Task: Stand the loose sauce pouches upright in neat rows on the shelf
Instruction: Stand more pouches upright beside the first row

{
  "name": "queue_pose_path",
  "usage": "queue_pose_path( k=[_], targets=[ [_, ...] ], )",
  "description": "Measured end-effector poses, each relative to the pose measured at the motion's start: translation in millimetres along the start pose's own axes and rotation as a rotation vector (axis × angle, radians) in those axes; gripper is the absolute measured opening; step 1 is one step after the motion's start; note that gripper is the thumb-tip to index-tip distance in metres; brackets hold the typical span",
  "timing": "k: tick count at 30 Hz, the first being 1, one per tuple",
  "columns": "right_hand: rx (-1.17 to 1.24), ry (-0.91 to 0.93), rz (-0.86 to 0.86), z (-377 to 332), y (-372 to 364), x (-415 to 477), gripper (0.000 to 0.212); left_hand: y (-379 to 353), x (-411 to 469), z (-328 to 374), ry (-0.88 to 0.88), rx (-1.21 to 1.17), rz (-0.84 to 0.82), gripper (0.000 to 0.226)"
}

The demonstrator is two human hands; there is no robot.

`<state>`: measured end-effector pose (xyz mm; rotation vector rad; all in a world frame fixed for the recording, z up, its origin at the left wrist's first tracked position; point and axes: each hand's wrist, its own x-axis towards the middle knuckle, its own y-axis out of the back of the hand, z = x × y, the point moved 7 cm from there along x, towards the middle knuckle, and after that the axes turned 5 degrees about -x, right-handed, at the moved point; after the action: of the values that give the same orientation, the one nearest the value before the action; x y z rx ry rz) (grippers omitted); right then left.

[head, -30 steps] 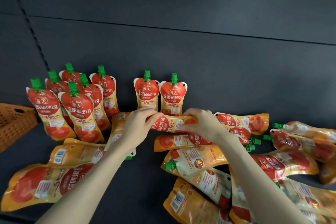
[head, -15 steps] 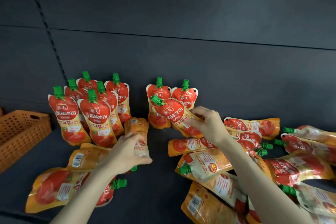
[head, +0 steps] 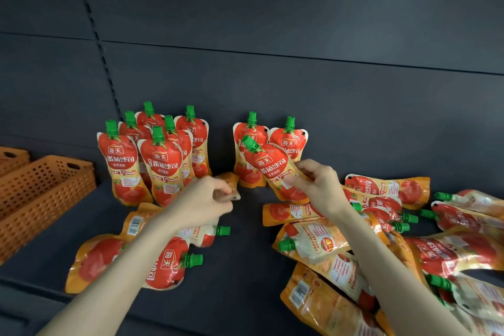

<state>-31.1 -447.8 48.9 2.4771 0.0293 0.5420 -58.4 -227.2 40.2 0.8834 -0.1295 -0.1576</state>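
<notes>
Over the shelf (head: 245,281), hands (head: 203,199) (head: 317,185) around separate pouches (head: 229,184) (head: 268,166).

red-and-orange sauce pouches (head: 161,169) with green caps, orange perforated basket (head: 41,194), seemingly dark-grey shelf (head: 240,267).

— What is this place, a shop?
— Looks like one. That's a dark shelf (head: 240,267) with a flat back panel (head: 300,84) and a slotted upright (head: 94,33), the sort stores use.
— And the stock?
— The same pouch (head: 161,169) over and over: red and orange, green cap, one brand, plenty of them. Some stand in rows at the back, many lie in a heap (head: 313,243).
— Anything else?
— A barcode (head: 134,225) on ones lying face down, and orange perforated baskets (head: 46,194) on the left.
</notes>
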Motion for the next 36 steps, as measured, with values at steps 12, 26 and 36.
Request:
queue_pose_path(
  k=[12, 26, 36],
  targets=[
    [0.233, -0.099, -0.027, 12.2, -20.1, 14.4, 0.019, 54.3, 27.6, 25.9, -0.167, -0.337, 0.370, 0.028],
    [0.062, -0.203, -0.048, 34.3, -32.3, 24.1, 0.040, -12.5, 59.2, -27.7, -0.059, -0.683, 0.203, 0.033],
    [0.029, -0.195, -0.026, 32.3, -33.5, 29.9, 0.041, -6.2, 67.3, -41.8, -0.087, -0.669, 0.286, 0.038]
  ],
)
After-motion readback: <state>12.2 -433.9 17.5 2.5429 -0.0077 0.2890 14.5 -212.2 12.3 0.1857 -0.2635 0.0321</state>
